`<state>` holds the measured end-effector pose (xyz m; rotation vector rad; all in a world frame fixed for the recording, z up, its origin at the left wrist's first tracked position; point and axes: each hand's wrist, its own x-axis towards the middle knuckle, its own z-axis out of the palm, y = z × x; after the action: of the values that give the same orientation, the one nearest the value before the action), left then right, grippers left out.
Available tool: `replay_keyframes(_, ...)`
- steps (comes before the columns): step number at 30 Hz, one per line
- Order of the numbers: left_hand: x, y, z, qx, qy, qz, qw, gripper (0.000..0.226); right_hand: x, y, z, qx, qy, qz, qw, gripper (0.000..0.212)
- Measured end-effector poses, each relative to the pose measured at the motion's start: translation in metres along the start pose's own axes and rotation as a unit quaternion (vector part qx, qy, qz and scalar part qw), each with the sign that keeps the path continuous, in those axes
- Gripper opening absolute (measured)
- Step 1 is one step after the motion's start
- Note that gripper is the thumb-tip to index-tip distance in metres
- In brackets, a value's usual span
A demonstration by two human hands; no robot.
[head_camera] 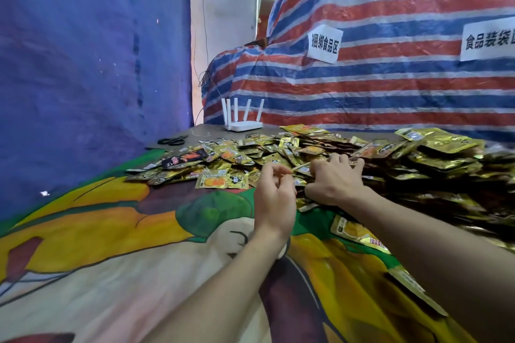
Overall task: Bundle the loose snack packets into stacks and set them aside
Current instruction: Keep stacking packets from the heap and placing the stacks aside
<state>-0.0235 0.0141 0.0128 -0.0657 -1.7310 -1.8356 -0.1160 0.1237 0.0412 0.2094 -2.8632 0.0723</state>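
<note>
The right forearm [418,245] and left forearm [223,273] reached forward to the packet heap [418,164]. The right hand [334,181] lay palm-down on the heap's near edge, fingers spread and pressing in. The left hand [274,198] hung just left of it at that edge, fingers curled inward; whether they pinched anything I couldn't tell.

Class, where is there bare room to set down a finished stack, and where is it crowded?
Bare: printed cloth between blue sheet and left hand, near side of packet pile. Crowded: the pile, centre to right edge, around right hand.
</note>
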Motion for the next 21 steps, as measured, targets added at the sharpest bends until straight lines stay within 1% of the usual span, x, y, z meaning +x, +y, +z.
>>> replay_keyframes(1, -0.002, 0.001, 0.001, 0.017, 0.011, 0.015, 1.000, 0.014, -0.001, -0.002, 0.000, -0.001, 0.019, -0.003, 1.000, 0.044)
replay_keyframes(2, -0.004, 0.001, 0.003, 0.022, 0.038, 0.012, 0.999, 0.015, -0.001, -0.003, 0.000, 0.004, 0.041, -0.012, 0.999, 0.047)
replay_keyframes(3, -0.004, 0.003, 0.005, 0.010, 0.076, -0.016, 0.997, 0.016, -0.001, -0.006, 0.000, 0.015, 0.064, -0.025, 0.998, 0.051)
replay_keyframes(5, 0.007, 0.010, 0.006, -0.027, 0.163, -0.106, 0.981, 0.015, 0.000, -0.017, 0.001, 0.036, 0.093, -0.063, 0.993, 0.056)
replay_keyframes(6, 0.017, 0.014, 0.002, -0.014, 0.193, -0.123, 0.973, 0.015, 0.002, -0.025, 0.002, 0.051, 0.096, -0.081, 0.991, 0.057)
replay_keyframes(8, 0.045, 0.019, -0.016, 0.083, 0.203, -0.083, 0.972, 0.018, 0.006, -0.044, 0.005, 0.085, 0.076, -0.113, 0.987, 0.057)
replay_keyframes(10, 0.074, 0.021, -0.047, 0.226, 0.176, -0.033, 0.957, 0.017, 0.011, -0.066, 0.011, 0.114, 0.035, -0.144, 0.982, 0.059)
replay_keyframes(11, 0.088, 0.018, -0.065, 0.306, 0.155, -0.018, 0.939, 0.016, 0.013, -0.076, 0.016, 0.127, 0.012, -0.158, 0.979, 0.060)
replay_keyframes(12, 0.100, 0.013, -0.084, 0.386, 0.133, -0.012, 0.913, 0.014, 0.016, -0.087, 0.021, 0.140, -0.007, -0.170, 0.975, 0.062)
replay_keyframes(13, 0.111, 0.008, -0.101, 0.464, 0.110, -0.011, 0.879, 0.015, 0.020, -0.097, 0.025, 0.157, -0.021, -0.177, 0.971, 0.062)
replay_keyframes(15, 0.129, -0.004, -0.133, 0.586, 0.062, -0.017, 0.807, 0.030, 0.028, -0.115, 0.034, 0.195, -0.040, -0.180, 0.963, 0.061)
replay_keyframes(16, 0.136, -0.009, -0.146, 0.625, 0.043, -0.020, 0.779, 0.039, 0.034, -0.123, 0.039, 0.204, -0.047, -0.179, 0.961, 0.062)
replay_keyframes(18, 0.147, -0.018, -0.167, 0.669, 0.009, -0.030, 0.743, 0.055, 0.045, -0.137, 0.047, 0.189, -0.063, -0.180, 0.963, 0.066)
replay_keyframes(21, 0.157, -0.037, -0.184, 0.680, -0.043, -0.068, 0.728, 0.070, 0.063, -0.152, 0.058, 0.150, -0.092, -0.187, 0.966, 0.072)
